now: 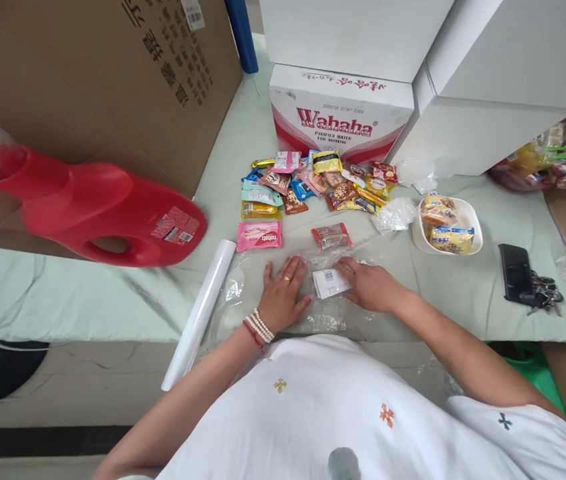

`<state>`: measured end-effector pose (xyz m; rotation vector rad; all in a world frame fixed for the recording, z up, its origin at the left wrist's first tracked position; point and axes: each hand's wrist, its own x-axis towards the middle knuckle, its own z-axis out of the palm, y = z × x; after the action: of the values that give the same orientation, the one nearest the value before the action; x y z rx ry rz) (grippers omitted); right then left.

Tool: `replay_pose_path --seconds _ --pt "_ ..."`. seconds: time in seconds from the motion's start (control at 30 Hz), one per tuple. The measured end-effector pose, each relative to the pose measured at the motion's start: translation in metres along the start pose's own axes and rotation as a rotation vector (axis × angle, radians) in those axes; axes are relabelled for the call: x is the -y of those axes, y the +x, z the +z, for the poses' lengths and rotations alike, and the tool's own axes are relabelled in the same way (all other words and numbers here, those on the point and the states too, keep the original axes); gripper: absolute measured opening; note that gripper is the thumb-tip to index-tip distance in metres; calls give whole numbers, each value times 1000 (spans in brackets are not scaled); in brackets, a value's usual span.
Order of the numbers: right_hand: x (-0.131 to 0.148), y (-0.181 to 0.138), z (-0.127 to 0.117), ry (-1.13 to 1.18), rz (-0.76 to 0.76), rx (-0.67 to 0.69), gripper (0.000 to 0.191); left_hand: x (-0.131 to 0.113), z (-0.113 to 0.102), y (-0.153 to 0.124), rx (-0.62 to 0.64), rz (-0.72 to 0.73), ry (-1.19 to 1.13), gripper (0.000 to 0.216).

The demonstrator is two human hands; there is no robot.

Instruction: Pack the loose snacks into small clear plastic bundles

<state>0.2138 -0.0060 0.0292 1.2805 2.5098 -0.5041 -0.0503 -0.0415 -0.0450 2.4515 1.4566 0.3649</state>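
A clear plastic bag (pixel 320 321) lies spread at the table's front, close to my body. My left hand (pixel 285 293) rests flat on its left part, fingers stretched out and thumb apart. A small white printed label (pixel 330 283) lies in the middle of the plastic; I cannot tell whether it is inside or on top. The fingertips of my right hand (pixel 370 285) touch the label's right side, thumb apart from the fingers. Just beyond my hands are a pink nabati wafer pack (pixel 259 236) and a red-edged clear snack packet (pixel 331 236).
Behind lies a pile of wrapped snacks (pixel 313 183) before a Wahaha carton (pixel 340 113). Crumpled plastic (pixel 395 215), a white bowl (pixel 477 230) of snacks, a phone (pixel 514 270) and keys (pixel 545 293) are rightward. Leftward are a white roll (pixel 200 313) and a red jug (pixel 107 207).
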Motion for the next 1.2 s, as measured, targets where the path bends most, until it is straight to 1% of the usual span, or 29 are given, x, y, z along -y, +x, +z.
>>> replay_pose_path --seconds 0.03,0.1,0.13,0.17,0.2,0.23,0.27,0.3,0.33,0.4,0.43,0.47,0.5,0.53,0.57,0.6,0.67,0.73,0.77,0.8,0.83,0.9,0.97,1.0,1.03,1.1,1.17,1.2 --pt "-2 -10 6 55 -20 -64 72 1 -5 -5 -37 34 19 70" --pt "-7 -35 19 144 -92 -197 77 2 -16 -15 -63 185 20 65" --pt "-9 -47 27 163 -132 -256 78 3 -21 -20 -37 288 -5 66" --pt "-11 -59 36 166 -168 -303 74 4 -25 -24 14 385 -44 67" --pt "-12 -68 46 157 -190 -337 65 6 -28 -27 79 463 -91 68" --pt "-14 -74 55 150 -194 -359 50 8 -30 -29 147 514 -136 69" --pt "-15 -76 63 154 -186 -376 34 10 -31 -30 205 533 -175 69" --pt "-17 -77 69 181 -170 -394 25 13 -31 -31 246 529 -203 70" --pt "-20 -75 72 234 -151 -412 25 16 -30 -31 267 517 -220 71" --pt "-27 -66 69 415 -95 -438 28 19 -27 -30 262 493 -228 68" --pt "-32 -60 65 523 -51 -436 28 20 -24 -28 242 481 -223 60" --pt "-37 -54 59 628 6 -417 29 20 -22 -25 214 465 -217 47" --pt "-42 -47 54 721 72 -376 32 20 -18 -22 177 434 -214 32" --pt "-48 -41 49 795 139 -321 35 19 -15 -18 130 380 -217 21" --pt "-53 -36 45 845 203 -261 39 17 -12 -13 76 291 -223 21" --pt "-58 -31 42 867 260 -207 41 16 -8 -7 15 166 -226 25" --pt "-65 -23 36 813 337 -123 43 14 -2 6 -102 -157 -211 29" --pt "-69 -20 27 644 364 -62 40 14 2 19 -179 -443 -175 28" --pt "-70 -19 20 530 369 -51 38 15 4 25 -207 -533 -154 25" --pt "-70 -17 12 412 375 -67 37 14 4 29 -235 -583 -136 20" --pt "-69 -14 3 300 376 -117 36 14 4 32 -270 -604 -120 20" --pt "-66 -1 -14 124 310 -280 38 9 2 33 -357 -594 -92 31" --pt "-62 21 -25 40 134 -418 49 1 -1 28 -416 -538 -63 35" --pt "-60 35 -28 27 28 -447 54 -3 -3 25 -413 -482 -47 35" --pt "-58 50 -29 27 -66 -450 55 -8 -4 23 -379 -406 -30 35" --pt "-56 80 -29 54 -192 -409 43 -18 -4 21 -233 -234 -1 36" --pt "-54 102 -28 104 -236 -345 30 -25 -1 23 -54 -119 23 39" --pt "-52 111 -29 133 -225 -313 28 -27 1 26 17 -101 37 40"
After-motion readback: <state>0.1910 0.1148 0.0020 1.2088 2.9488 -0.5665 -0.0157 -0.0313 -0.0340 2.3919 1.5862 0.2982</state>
